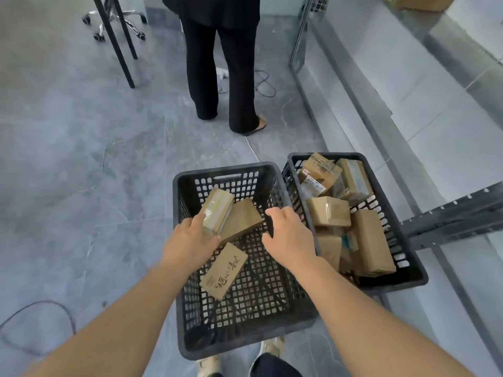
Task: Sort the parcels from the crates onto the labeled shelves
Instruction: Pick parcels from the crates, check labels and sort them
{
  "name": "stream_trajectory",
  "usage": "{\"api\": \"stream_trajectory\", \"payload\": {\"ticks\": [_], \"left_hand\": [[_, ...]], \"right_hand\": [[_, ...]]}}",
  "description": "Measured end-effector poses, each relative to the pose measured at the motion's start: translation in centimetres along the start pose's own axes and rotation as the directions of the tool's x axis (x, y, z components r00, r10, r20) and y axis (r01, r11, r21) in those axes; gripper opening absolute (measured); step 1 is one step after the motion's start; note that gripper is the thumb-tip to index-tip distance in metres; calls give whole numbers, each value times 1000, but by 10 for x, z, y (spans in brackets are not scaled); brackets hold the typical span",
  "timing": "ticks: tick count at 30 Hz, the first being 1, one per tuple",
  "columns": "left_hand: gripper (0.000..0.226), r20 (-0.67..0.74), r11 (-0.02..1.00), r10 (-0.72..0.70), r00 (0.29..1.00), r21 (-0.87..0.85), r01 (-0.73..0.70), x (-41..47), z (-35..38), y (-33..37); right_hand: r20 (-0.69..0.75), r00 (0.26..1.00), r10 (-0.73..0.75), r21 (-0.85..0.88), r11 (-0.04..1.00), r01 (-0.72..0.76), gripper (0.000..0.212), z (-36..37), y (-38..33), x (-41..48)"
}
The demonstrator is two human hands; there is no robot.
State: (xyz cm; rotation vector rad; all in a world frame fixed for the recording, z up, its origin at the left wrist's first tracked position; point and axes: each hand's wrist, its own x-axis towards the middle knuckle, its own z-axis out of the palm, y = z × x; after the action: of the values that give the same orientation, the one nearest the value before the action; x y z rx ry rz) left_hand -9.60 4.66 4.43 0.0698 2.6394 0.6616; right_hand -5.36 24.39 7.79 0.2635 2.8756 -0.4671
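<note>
Two black plastic crates stand on the floor below me. The near crate (231, 172) holds three brown parcels. My left hand (187, 240) grips a taped parcel (219, 210) at its near end, lifted and tilted over a plain parcel (243, 220). A parcel with dark handwriting (224, 270) lies flat on the crate bottom. My right hand (290, 238) hovers over the same crate, fingers apart, holding nothing. The right crate (408, 265) is filled with several brown parcels (329, 210).
A person in black trousers (223, 77) stands just beyond the crates. Grey metal shelving (449, 219) runs along the right, with a cardboard box on top at the far right. Table legs and a wheeled chair base stand at the far left. Cables lie on the grey floor.
</note>
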Motion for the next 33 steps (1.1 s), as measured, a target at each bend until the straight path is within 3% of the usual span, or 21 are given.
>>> {"api": "stream_trajectory", "payload": {"ticks": [14, 18, 22, 29, 33], "left_hand": [[77, 40, 987, -58, 997, 150, 52, 106, 73, -16], [82, 10, 975, -67, 998, 212, 63, 143, 100, -19], [94, -3, 941, -161, 987, 302, 155, 169, 126, -28], [88, 11, 939, -263, 965, 234, 253, 179, 143, -37], [90, 67, 947, -311, 948, 105, 304, 166, 130, -36]], "right_hand": [[231, 973, 0, 14, 1000, -4, 50, 114, 47, 111], [226, 974, -14, 26, 1000, 8, 51, 140, 62, 136], [242, 969, -43, 41, 999, 34, 49, 160, 72, 150], [279, 959, -49, 66, 997, 31, 47, 171, 81, 155], [286, 957, -53, 75, 997, 33, 46, 158, 80, 149]]}}
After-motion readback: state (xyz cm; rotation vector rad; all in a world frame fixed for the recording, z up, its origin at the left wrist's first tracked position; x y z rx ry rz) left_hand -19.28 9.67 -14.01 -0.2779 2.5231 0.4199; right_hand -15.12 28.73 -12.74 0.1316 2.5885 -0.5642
